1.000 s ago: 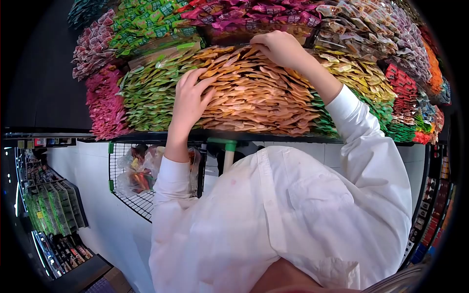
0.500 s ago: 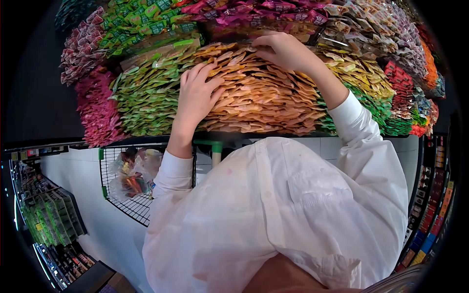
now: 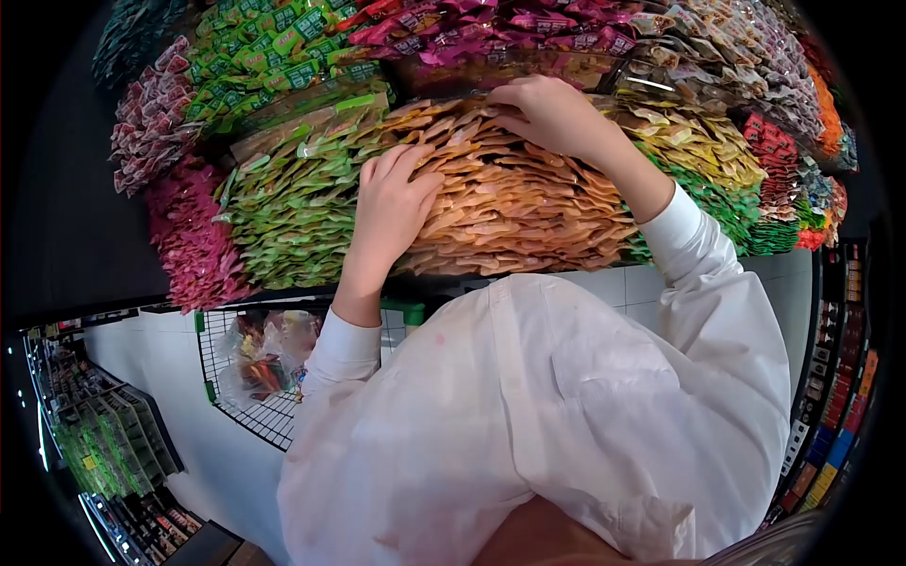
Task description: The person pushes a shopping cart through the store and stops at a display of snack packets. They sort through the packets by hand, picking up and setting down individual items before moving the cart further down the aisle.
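Small orange packets (image 3: 528, 212) are stacked in dense rows in the middle of the display, right in front of me. My left hand (image 3: 394, 198) lies over their left side, where they meet the light green packets (image 3: 293, 212). Its fingers are bent and apart, with the thumb out to the right. At the back of the orange stack, my right hand (image 3: 547, 113) reaches in with curved fingers pointing left. A gap shows between its fingers, and the tips touch the top packets. I see no packet lifted in either hand.
Yellow packets (image 3: 694, 146) and dark green packets (image 3: 703, 208) lie to the right, magenta packets (image 3: 193, 236) to the left. Behind are bright green bags (image 3: 269, 47) and pink-purple bags (image 3: 500, 28). A wire shopping cart (image 3: 255, 420) holding a clear plastic bag (image 3: 264, 354) stands below left.
The view has shifted a little, so the display sits lower in the picture. My left hand has moved slightly right over the orange packets; my right hand keeps nearly the same place.
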`<move>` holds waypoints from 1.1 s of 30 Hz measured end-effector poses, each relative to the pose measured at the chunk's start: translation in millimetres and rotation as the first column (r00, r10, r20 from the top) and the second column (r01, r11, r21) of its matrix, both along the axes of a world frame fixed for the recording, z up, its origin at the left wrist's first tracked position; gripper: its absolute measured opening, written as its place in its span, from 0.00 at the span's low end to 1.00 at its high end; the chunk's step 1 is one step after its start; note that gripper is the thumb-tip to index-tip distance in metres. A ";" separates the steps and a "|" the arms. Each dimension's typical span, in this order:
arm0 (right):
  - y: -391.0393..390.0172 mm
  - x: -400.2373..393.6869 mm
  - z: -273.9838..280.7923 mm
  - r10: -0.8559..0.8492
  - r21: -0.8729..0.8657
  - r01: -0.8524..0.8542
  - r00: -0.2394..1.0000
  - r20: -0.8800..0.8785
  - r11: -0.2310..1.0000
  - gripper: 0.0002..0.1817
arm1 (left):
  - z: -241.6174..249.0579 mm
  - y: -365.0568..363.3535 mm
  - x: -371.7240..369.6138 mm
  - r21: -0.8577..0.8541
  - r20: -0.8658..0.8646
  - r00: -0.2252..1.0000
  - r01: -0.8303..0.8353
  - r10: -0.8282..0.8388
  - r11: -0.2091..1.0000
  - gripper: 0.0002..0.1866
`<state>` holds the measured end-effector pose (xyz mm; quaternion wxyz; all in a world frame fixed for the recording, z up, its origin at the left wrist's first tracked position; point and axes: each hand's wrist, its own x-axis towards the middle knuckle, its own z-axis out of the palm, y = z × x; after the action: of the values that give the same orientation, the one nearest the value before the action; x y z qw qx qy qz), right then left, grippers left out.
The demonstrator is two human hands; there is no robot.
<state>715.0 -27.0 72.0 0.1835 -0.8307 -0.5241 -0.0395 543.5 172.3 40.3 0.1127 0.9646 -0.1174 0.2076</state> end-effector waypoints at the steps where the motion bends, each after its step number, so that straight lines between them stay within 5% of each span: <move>1: -1.7 0.0 2.6 0.013 0.022 -0.011 0.998 -0.060 1.000 0.14 | 0.6 0.5 3.6 0.003 -0.007 1.000 -0.007 0.007 1.000 0.06; 9: 9.8 1.8 -6.4 -0.012 -0.085 0.014 1.000 0.023 0.996 0.16 | 16.4 1.7 17.1 -0.052 -0.005 0.993 0.120 -0.120 0.991 0.06; 13: 7.4 1.8 2.6 -0.019 -0.154 -0.009 0.983 -0.180 0.988 0.12 | 7.4 -5.1 16.8 -0.126 0.029 0.992 0.122 -0.119 0.985 0.07; 16: -1.1 1.0 17.3 0.067 -0.010 -0.072 0.959 -0.276 0.997 0.14 | 8.3 -12.7 26.8 -0.079 0.060 0.984 0.174 -0.169 0.982 0.08; 19: -3.2 1.5 23.4 0.025 -0.075 -0.052 0.947 -0.319 0.996 0.16 | 15.5 -13.8 41.9 -0.001 0.068 0.971 0.229 -0.228 0.973 0.10; 23: 2.6 10.2 4.2 -0.015 -0.008 0.013 0.983 -0.181 1.000 0.18 | 14.7 -11.1 56.1 0.076 0.088 0.961 0.257 -0.264 0.963 0.10; 25: 3.5 20.6 6.2 0.106 -0.073 -0.133 0.951 -0.291 0.988 0.21 | 12.5 -7.8 60.8 0.017 0.057 0.966 0.251 -0.251 0.968 0.13; 30: -2.9 5.0 11.2 0.059 -0.015 -0.062 0.987 -0.147 0.998 0.07 | 8.1 -2.2 62.8 0.131 0.032 0.958 0.280 -0.287 0.951 0.18; 33: -10.2 9.5 9.7 0.094 0.076 -0.078 0.966 -0.240 0.994 0.09 | 6.2 -2.6 61.8 0.126 0.026 0.960 0.275 -0.280 0.953 0.18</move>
<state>724.5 -37.2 81.7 0.2753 -0.7993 -0.5315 0.0534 605.3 169.7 46.6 0.0792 0.9388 -0.2665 0.2033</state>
